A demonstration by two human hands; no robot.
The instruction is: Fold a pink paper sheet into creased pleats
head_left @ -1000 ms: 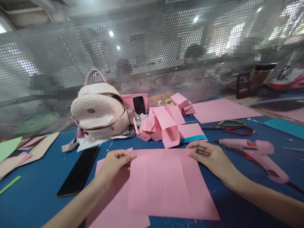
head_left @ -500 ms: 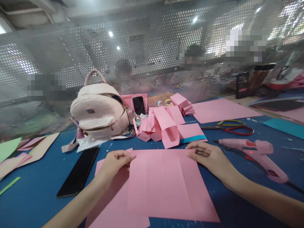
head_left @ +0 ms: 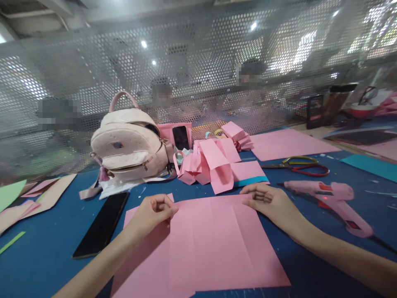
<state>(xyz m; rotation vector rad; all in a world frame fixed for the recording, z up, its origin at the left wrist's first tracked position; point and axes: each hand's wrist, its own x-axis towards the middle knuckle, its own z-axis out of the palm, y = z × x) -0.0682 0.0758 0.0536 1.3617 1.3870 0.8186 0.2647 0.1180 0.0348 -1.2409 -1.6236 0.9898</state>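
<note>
A creased pink paper sheet [head_left: 217, 244] lies flat on the blue table [head_left: 46, 256] in front of me, on top of another pink sheet [head_left: 139, 265]. My left hand [head_left: 151, 213] pinches the top sheet's far left corner with curled fingers. Over at the far right corner my right hand [head_left: 266, 200] grips the same sheet, fingers bent over its edge.
A black phone [head_left: 101, 225] lies left of the sheets. A pale pink backpack [head_left: 128, 142] and folded pink paper bags [head_left: 214, 163] stand behind. Scissors [head_left: 297, 165] and a pink glue gun [head_left: 335, 200] lie to the right. A perforated metal screen [head_left: 198, 74] closes the back.
The sheet's left far corner has shifted slightly right and the paper has turned a little. Both hands keep their grip on it.
</note>
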